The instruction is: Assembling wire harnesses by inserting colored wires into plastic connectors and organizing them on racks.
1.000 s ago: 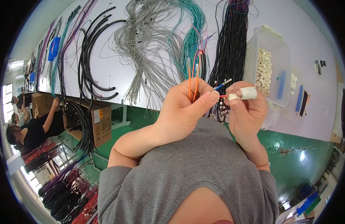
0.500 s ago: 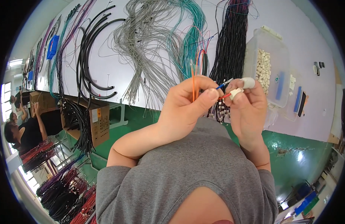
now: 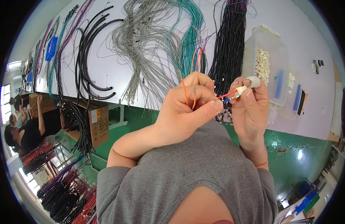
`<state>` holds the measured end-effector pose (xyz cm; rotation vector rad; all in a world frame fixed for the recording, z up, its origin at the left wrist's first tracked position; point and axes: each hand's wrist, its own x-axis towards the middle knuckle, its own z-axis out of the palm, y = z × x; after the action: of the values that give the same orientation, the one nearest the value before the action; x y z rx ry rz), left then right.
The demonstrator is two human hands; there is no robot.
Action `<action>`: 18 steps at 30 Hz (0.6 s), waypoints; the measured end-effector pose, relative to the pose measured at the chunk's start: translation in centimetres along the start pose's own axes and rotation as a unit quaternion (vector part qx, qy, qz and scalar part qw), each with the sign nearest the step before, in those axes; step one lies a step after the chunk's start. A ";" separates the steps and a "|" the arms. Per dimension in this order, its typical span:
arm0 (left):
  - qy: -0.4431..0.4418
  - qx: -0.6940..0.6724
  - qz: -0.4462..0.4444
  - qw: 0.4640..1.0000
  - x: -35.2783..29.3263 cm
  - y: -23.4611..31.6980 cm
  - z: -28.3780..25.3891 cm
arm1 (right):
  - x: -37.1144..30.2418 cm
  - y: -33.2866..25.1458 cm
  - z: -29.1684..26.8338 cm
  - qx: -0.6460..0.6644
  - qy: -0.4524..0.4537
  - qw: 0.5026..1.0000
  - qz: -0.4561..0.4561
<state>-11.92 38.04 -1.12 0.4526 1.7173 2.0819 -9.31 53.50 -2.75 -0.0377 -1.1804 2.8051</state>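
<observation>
My right hand [image 3: 252, 104] pinches a small white connector housing [image 3: 240, 90] between thumb and fingers; one fingertip wears a white wrap. A red wire [image 3: 229, 95] and a blue wire [image 3: 226, 100] run from the housing to my left hand [image 3: 191, 100], which is closed with its thumb pressed on the wires. Orange wires [image 3: 186, 91] stick up out of the left hand's grasp. Behind the hands a black cable's cut end [image 3: 202, 61] shows coloured wires beside it. The wire ends inside the housing are too small to make out.
A clear plastic bin [image 3: 251, 56] of white connectors [image 3: 262, 65] stands right of a black cable bundle [image 3: 228, 44]. Grey wires [image 3: 137, 48], teal wires [image 3: 191, 30] and thick black tubes [image 3: 83, 63] lie leftward. A cardboard box [image 3: 99, 127] and another person [image 3: 29, 130] are at far left.
The blue wire, loose in front of the left fingers before, now reaches the white connector beside the red wire. The connector is turned and slightly higher; the orange wires lean further left.
</observation>
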 end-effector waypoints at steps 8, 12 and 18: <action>0.026 -0.035 -0.032 0.999 0.2 0.0 0.3 | 0.1 0.2 -0.2 0.006 -0.018 1.000 -0.020; 0.022 -0.034 -0.027 0.999 0.2 -0.3 0.3 | 0.0 0.3 -0.2 0.012 -0.016 1.000 -0.020; -0.006 0.042 -0.003 0.999 0.2 0.4 0.4 | 0.1 -0.2 -0.4 -0.154 -0.065 0.978 -0.124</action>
<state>-11.89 38.41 -0.67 0.4845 1.8027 2.0047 -9.36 53.91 -2.89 0.2554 -1.5217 2.4201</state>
